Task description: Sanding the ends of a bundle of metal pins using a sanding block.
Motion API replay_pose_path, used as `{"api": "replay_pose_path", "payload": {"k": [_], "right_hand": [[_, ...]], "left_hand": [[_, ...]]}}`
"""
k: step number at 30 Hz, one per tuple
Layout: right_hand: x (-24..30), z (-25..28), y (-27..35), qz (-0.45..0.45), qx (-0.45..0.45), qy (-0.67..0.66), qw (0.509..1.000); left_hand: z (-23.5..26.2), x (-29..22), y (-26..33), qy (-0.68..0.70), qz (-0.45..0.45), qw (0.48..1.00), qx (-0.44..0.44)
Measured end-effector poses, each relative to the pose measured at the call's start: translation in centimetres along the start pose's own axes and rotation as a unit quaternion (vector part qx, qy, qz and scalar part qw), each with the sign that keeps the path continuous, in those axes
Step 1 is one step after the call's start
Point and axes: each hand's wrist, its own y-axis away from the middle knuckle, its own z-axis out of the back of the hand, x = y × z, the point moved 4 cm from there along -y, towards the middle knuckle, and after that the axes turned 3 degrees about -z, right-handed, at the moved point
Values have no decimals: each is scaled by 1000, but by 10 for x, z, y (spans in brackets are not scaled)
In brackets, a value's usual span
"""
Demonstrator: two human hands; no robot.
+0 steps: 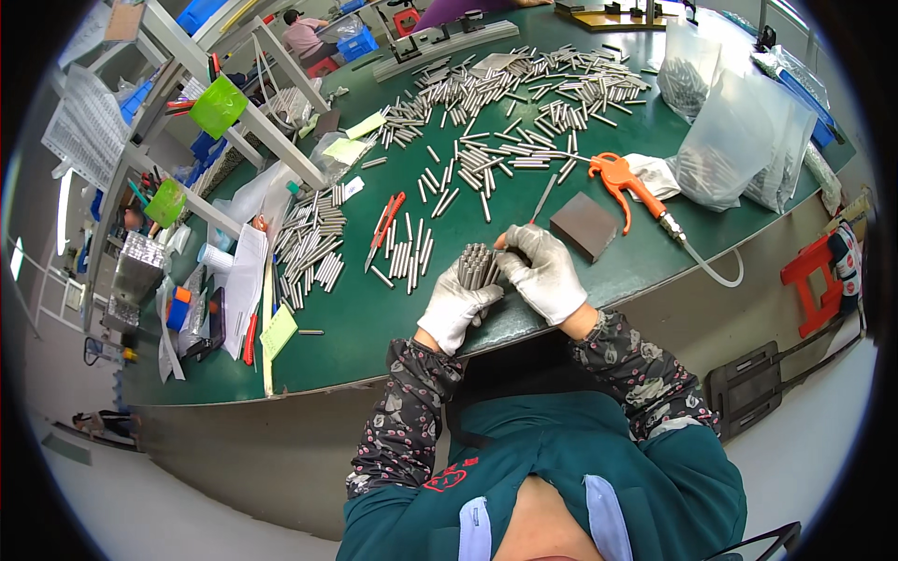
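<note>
A tight bundle of short grey metal pins (477, 266) stands on end in my left hand (455, 310), whose white-gloved fingers wrap round it near the table's front edge. My right hand (544, 275), also gloved, is curled close against the bundle's right side, with a bare fingertip beside the pins. From just beyond its knuckles a slender grey tool (543, 200) with a bit of red at its near end points away. Whether the right fingers grip that tool or a pin is hidden. A brown rectangular block (585, 225) lies right of this hand.
Loose pins (486, 159) cover the green table (412, 323), with another heap (309, 245) at left. An orange air gun (619, 182) with a hose lies at right, near clear bags of pins (725, 140). A red utility knife (384, 231) lies left; shelving (271, 140) rises beyond.
</note>
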Motion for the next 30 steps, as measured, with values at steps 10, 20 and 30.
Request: {"api": "replay_pose_path", "payload": {"k": [10, 20, 30], "right_hand": [[21, -3, -5, 125, -4, 137, 983], [30, -3, -7, 152, 10, 194, 969], [38, 34, -18, 140, -26, 233, 962]], "left_hand": [[2, 2, -1, -23, 3, 1000, -9], [1, 1, -1, -28, -14, 999, -13], [3, 3, 0, 26, -14, 1000, -6]]}}
